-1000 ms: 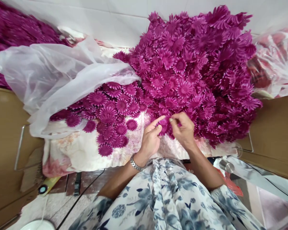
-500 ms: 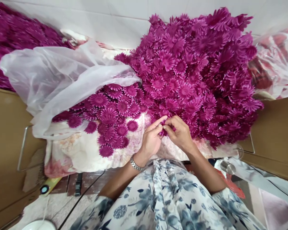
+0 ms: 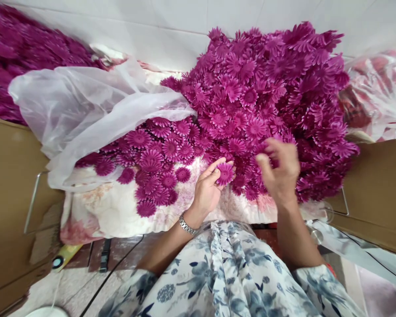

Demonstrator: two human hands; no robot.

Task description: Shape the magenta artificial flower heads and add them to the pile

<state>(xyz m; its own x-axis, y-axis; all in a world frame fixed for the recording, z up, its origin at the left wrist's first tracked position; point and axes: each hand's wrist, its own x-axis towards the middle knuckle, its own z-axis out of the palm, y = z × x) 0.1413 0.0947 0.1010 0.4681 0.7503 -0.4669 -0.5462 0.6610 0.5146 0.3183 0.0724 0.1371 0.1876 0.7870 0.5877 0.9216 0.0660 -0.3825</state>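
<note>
In my left hand [image 3: 207, 190] is a magenta artificial flower head [image 3: 225, 174], pinched between thumb and fingers with its face upward. My right hand [image 3: 280, 169], blurred by motion, is raised over the near side of a large pile of magenta flower heads [image 3: 255, 127]. Its thumb and fingers are apart, and nothing shows between them. To the left, a smaller flat group of flower heads [image 3: 151, 160] lies on the pale patterned cloth [image 3: 115, 209].
A translucent plastic bag [image 3: 86, 110] partly covers the left flowers. Another magenta heap [image 3: 29, 61] lies far left. Cardboard boxes [image 3: 13, 176] [image 3: 379, 185] flank the cloth. A plastic-wrapped red bundle [image 3: 376, 94] sits at right, and a white wall [image 3: 171, 26] stands behind.
My right hand has moved away from the left hand, to the right over the large pile, and its fingers have parted. The left hand stays in place, its flower now in plain sight.
</note>
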